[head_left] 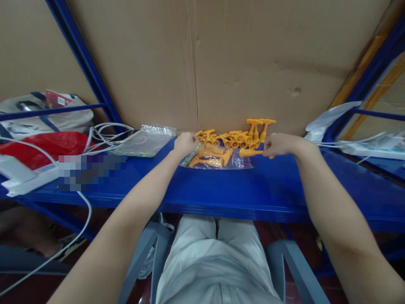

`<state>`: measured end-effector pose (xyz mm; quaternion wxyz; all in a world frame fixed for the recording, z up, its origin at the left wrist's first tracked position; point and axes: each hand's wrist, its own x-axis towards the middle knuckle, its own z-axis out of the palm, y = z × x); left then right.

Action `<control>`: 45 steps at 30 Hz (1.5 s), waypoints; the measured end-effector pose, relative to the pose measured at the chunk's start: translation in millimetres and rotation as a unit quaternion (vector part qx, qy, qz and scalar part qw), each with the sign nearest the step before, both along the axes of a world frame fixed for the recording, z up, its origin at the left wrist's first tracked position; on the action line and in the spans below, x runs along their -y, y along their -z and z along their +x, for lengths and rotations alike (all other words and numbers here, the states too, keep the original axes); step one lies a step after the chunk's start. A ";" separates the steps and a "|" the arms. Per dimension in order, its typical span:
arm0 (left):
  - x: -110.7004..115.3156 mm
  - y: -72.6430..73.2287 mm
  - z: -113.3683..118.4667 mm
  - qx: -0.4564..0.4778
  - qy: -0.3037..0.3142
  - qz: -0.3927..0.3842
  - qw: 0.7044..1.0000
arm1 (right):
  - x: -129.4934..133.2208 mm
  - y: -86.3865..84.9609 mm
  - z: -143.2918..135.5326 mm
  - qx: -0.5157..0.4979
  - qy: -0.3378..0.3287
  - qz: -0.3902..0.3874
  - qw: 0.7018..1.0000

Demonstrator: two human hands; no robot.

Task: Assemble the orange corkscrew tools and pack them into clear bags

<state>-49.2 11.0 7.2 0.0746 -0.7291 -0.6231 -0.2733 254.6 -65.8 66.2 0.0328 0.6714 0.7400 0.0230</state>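
My left hand is closed on the left end of a clear plastic bag, which has a colourful printed edge. Several orange plastic T-handled pieces lie inside the bag on the blue shelf. At the bag's right end, my right hand grips one orange plastic T-handled piece, lying level with its tip at the bag. Its fingers hide part of that piece. Behind the bag, against the cardboard, is a pile of similar orange pieces, some with round hollow ends facing me. Two stand upright at the pile's right.
Flat clear bags lie left of my left hand. Further left are white cables, a power strip, a red bag and a cloth bag. A cardboard wall closes the back; blue posts flank it.
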 end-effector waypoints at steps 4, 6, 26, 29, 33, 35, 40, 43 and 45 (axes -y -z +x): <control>-4.1 0.7 -7.3 -0.011 -0.030 -0.046 0.998 | 5.9 1.8 -12.5 0.027 -0.003 -0.029 0.999; -6.1 2.0 -8.1 -0.022 -0.034 -0.072 0.997 | 7.7 1.2 -14.2 0.038 -0.002 -0.028 0.999; -9.9 6.2 -2.6 -0.028 0.034 -0.133 0.990 | 2.9 6.3 -18.6 -0.113 -0.124 -0.052 0.984; -6.0 4.0 -1.2 -0.018 0.029 -0.163 0.986 | -0.4 13.0 -22.3 -0.159 -0.126 -0.071 0.977; -4.6 3.5 -1.0 -0.011 0.026 -0.186 0.982 | -10.0 25.2 -22.5 -0.209 -0.121 -0.100 0.965; -5.5 4.0 -1.2 -0.008 0.029 -0.194 0.980 | -16.0 30.1 -18.8 -0.240 -0.131 -0.108 0.956; -8.2 4.7 -1.1 -0.020 0.037 -0.219 0.975 | -29.0 41.0 -13.4 -0.306 -0.157 -0.089 0.935; -8.5 4.7 -0.6 -0.020 0.036 -0.225 0.973 | -32.8 49.8 -20.9 -0.317 -0.179 -0.057 0.930; -7.6 4.2 0.4 -0.016 0.034 -0.227 0.973 | -33.8 55.9 -28.4 -0.327 -0.199 -0.038 0.923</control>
